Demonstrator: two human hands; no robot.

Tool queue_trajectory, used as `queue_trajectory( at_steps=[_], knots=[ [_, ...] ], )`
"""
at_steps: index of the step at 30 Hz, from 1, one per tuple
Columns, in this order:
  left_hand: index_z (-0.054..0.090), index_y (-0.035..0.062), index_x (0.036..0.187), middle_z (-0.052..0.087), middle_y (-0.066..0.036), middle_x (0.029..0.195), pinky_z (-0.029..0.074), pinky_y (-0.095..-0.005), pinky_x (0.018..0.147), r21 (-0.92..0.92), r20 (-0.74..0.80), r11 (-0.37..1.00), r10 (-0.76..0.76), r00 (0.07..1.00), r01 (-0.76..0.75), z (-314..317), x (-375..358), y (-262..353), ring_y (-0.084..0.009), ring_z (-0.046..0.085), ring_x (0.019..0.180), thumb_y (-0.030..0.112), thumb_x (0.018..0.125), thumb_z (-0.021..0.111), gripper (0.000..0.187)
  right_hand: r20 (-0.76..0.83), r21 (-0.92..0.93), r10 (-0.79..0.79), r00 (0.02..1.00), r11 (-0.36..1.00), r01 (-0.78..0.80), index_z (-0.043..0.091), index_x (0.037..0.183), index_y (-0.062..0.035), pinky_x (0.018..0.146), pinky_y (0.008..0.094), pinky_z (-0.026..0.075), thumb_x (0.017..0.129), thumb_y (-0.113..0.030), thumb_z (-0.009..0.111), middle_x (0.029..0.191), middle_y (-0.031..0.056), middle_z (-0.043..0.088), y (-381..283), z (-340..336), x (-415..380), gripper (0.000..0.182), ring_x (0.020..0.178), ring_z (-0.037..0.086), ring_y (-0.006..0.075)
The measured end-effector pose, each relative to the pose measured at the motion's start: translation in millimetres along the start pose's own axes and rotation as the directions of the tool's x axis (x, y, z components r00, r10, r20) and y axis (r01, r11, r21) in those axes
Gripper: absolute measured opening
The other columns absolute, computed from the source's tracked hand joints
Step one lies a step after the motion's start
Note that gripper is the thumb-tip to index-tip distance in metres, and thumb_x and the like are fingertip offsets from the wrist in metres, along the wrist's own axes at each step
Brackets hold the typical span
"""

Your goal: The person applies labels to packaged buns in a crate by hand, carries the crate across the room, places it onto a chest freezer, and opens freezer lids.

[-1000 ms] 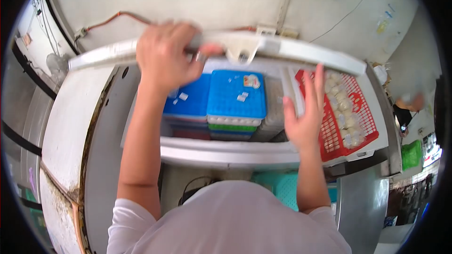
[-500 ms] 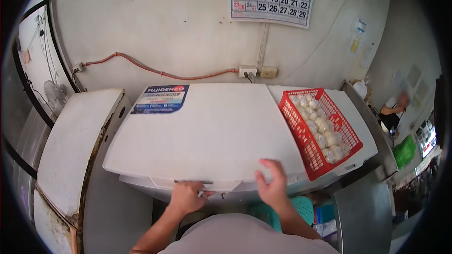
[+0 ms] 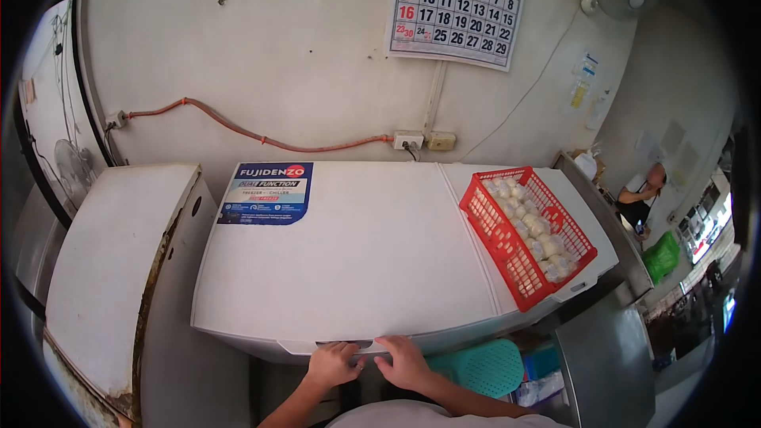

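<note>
A white chest freezer lid (image 3: 341, 261) lies flat before me, with a handle (image 3: 297, 346) on its front edge. My left hand (image 3: 334, 364) is closed over that handle, its fingers bent into the recess. Close to its right, my right hand (image 3: 403, 363) curls at the handle's other end, fingers on top of the lid edge and thumb just below. The fingertips of my left hand are partly hidden by the recess.
A red plastic basket (image 3: 519, 277) of round, whitish wrapped items sits on the freezer's right part. A rusty white cabinet (image 3: 111, 261) stands left. Below right are a teal perforated plastic piece (image 3: 487, 368) and a metal counter (image 3: 606, 357). A person (image 3: 640, 194) is far right.
The freezer lid's front edge was slightly raised and has come down. My right hand, open above the lid before, has moved left and down to the handle. My left hand stays on it.
</note>
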State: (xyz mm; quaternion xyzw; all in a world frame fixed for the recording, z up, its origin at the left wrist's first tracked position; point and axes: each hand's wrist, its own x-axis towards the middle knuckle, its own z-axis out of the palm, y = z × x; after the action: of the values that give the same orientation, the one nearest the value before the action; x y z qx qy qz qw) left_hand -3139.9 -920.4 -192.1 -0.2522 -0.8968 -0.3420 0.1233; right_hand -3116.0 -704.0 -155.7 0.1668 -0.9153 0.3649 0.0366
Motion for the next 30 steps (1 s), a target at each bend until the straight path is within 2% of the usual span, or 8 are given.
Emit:
queue_trajectory(
  at_steps=[4, 7, 10, 11, 14, 19, 23, 30],
  knots=[
    [0.074, 0.0067, 0.091, 0.076, -0.009, 0.086, 0.061, -0.041, 0.075, 0.014, 0.007, 1.0, 0.015, 1.0, -0.015, -1.4, -5.4, -2.4, -0.0292, 0.075, 0.079, 0.024, 0.075, 0.084, 0.026, 0.032, -0.035, -0.108, 0.994, 0.993, 0.109, 0.062, 0.128, 0.0, 0.107, 0.0475, 0.049, 0.087, -0.015, 0.074, 0.13, 0.0182, 0.064, 0.0, 2.7, -8.4, 0.046, 0.124, 0.058, 0.0379],
    [0.073, 0.0057, 0.108, 0.076, -0.013, 0.106, 0.057, -0.0455, 0.091, -0.01, 0.057, 1.0, 0.0, 0.998, 0.0, -0.8, -15.1, 1.6, -0.0321, 0.072, 0.102, 0.025, 0.076, 0.084, 0.039, 0.05, -0.057, -0.171, 0.984, 0.983, 0.174, 0.063, 0.127, 0.0005, 0.108, 0.047, 0.048, 0.085, -0.015, 0.074, 0.13, 0.018, 0.063, 9.6, 3.5, -12.6, 0.046, 0.125, 0.057, 0.0378],
    [0.065, 0.0045, 0.129, 0.067, -0.017, 0.132, 0.048, -0.0525, 0.108, 0.134, 0.028, 0.99, -0.055, 0.998, 0.051, -13.0, -24.4, 44.7, -0.0377, 0.06, 0.127, 0.023, 0.077, 0.083, 0.057, 0.047, -0.055, -0.223, 0.974, 0.973, 0.225, 0.063, 0.126, 0.0006, 0.108, 0.0471, 0.048, 0.084, -0.014, 0.074, 0.128, 0.0184, 0.063, 12.4, 2.3, -10.9, 0.045, 0.123, 0.057, 0.0385],
    [0.051, 0.0029, 0.146, 0.053, -0.02, 0.15, 0.038, -0.058, 0.117, 0.153, 0.104, 0.982, -0.124, 0.987, 0.107, -8.1, -34.5, 49.6, -0.0406, 0.046, 0.144, 0.026, 0.082, 0.081, 0.074, 0.045, -0.053, -0.233, 0.972, 0.971, 0.235, 0.063, 0.125, 0.0006, 0.108, 0.0472, 0.048, 0.084, -0.013, 0.074, 0.128, 0.0185, 0.063, 13.9, 1.3, -11.6, 0.045, 0.122, 0.057, 0.0388],
    [0.049, 0.0, 0.147, 0.049, -0.021, 0.155, 0.035, -0.0599, 0.12, 0.227, 0.143, 0.957, -0.214, 0.966, 0.179, -13.9, -53.7, 82.4, -0.0403, 0.043, 0.148, 0.026, 0.083, 0.081, 0.076, 0.004, -0.028, -0.238, 0.971, 0.971, 0.238, 0.063, 0.124, 0.0004, 0.107, 0.0479, 0.048, 0.083, -0.013, 0.073, 0.127, 0.0194, 0.063, 15.5, 0.5, -15.2, 0.044, 0.121, 0.058, 0.0397],
    [0.054, -0.0004, 0.144, 0.054, -0.022, 0.151, 0.045, -0.0448, 0.116, 0.077, 0.033, 0.9, -0.432, 0.901, 0.429, -27.6, -112.3, 111.3, -0.0404, 0.051, 0.14, 0.02, 0.091, 0.078, 0.062, 0.012, 0.011, -0.226, 0.974, 0.974, 0.226, 0.061, 0.122, 0.0044, 0.112, 0.0554, 0.043, 0.08, -0.007, 0.074, 0.14, 0.0253, 0.054, 7.2, 10.0, -28.1, 0.046, 0.132, 0.048, 0.0479],
    [0.058, 0.0012, 0.141, 0.056, -0.02, 0.149, 0.047, -0.0456, 0.114, -0.002, -0.076, 0.797, -0.603, 0.794, 0.604, -43.2, -158.5, 122.4, -0.0391, 0.054, 0.137, 0.021, 0.093, 0.077, 0.055, 0.052, 0.06, -0.238, 0.97, 0.97, 0.235, 0.061, 0.123, 0.0062, 0.115, 0.0583, 0.039, 0.081, -0.007, 0.074, 0.143, 0.0274, 0.05, 4.4, 25.6, -42.0, 0.047, 0.137, 0.043, 0.0499],
    [0.064, 0.0029, 0.136, 0.062, -0.018, 0.144, 0.048, -0.0446, 0.112, -0.108, -0.312, 0.751, -0.647, 0.695, 0.651, -96.4, -203.0, 114.1, -0.0369, 0.058, 0.133, 0.022, 0.094, 0.077, 0.048, 0.157, 0.188, -0.328, 0.931, 0.936, 0.298, 0.061, 0.125, 0.0041, 0.11, 0.0545, 0.043, 0.083, -0.008, 0.074, 0.137, 0.025, 0.057, -72.3, 52.0, -52.0, 0.046, 0.13, 0.051, 0.0469]
  ],
)
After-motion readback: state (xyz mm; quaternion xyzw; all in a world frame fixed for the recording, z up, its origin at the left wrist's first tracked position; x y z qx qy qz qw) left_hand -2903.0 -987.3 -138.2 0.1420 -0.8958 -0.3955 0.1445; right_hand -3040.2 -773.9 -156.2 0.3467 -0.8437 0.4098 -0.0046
